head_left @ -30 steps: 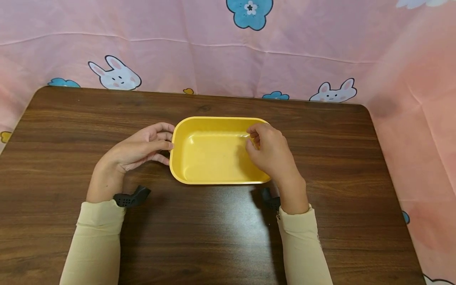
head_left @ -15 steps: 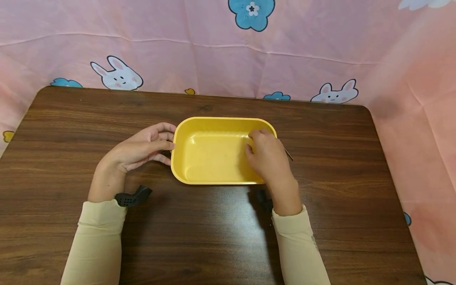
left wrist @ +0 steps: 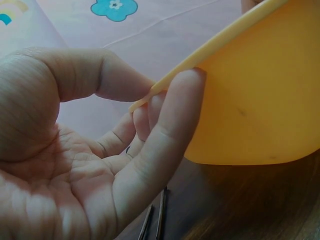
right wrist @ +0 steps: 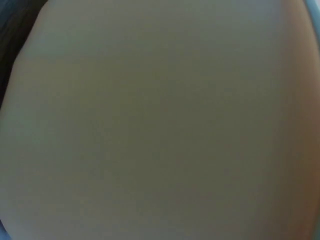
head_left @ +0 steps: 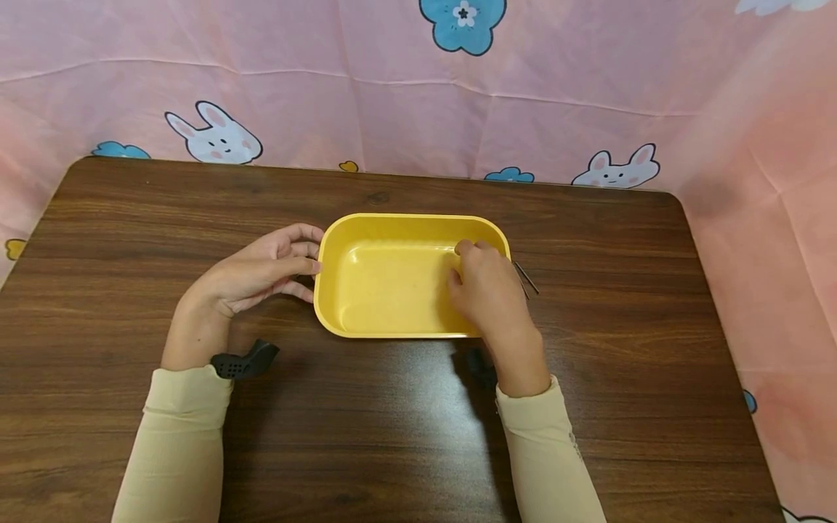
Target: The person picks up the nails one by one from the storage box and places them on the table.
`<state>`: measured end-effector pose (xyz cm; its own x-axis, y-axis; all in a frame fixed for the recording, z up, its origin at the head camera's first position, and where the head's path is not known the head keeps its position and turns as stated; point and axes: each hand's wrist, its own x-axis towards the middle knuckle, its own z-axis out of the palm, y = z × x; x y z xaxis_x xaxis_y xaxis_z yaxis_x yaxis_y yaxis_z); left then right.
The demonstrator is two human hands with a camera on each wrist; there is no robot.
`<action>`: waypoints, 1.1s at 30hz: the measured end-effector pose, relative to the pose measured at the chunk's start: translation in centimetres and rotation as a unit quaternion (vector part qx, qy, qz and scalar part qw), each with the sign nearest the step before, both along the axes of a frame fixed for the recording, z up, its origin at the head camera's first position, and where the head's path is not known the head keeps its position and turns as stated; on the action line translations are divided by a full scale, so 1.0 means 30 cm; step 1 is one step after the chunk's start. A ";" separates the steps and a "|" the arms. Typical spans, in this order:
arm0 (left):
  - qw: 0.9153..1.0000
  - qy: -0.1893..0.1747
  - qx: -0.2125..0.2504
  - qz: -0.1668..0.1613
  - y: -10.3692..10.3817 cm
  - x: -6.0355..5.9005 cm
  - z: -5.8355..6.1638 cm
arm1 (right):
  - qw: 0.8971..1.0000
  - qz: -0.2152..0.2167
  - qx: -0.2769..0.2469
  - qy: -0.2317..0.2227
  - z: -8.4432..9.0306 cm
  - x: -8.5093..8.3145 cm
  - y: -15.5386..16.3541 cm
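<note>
A yellow rectangular tray [head_left: 392, 290] sits on the middle of the dark wooden table [head_left: 392, 436]. My left hand [head_left: 306, 263] rests against the tray's left end, its fingers nearly straight and their tips on the rim [left wrist: 210, 50]. My right hand [head_left: 468, 256] reaches over the tray's right wall with curled fingers pointing down inside; what they hold is hidden. Two thin dark pins [head_left: 527, 280] lie on the table just right of the tray. Two similar thin pins [left wrist: 156, 220] lie under my left hand. The right wrist view is a blur.
A pink cloth [head_left: 392, 109] printed with rabbits and blue flowers stands behind the table and along its right side. Bare wood stretches to the left, right and front of the tray.
My right hand has slid a little left and inward over the tray, uncovering the tray's right rim and the thin pins beside it. The left hand and tray stayed put.
</note>
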<state>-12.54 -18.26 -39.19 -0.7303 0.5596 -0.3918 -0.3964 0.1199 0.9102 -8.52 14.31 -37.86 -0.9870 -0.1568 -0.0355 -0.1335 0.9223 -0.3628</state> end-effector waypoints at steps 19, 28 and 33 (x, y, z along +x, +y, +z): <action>1.000 0.015 -0.006 -0.003 0.000 0.002 -0.005 | 0.999 -0.031 0.031 0.005 -0.003 0.012 -0.018; 1.000 0.021 -0.003 -0.005 0.003 0.003 0.001 | 0.999 -0.021 0.023 -0.019 -0.018 0.005 -0.016; 1.000 0.017 -0.006 -0.005 0.002 0.009 -0.003 | 0.999 -0.020 0.027 -0.026 -0.032 0.002 -0.024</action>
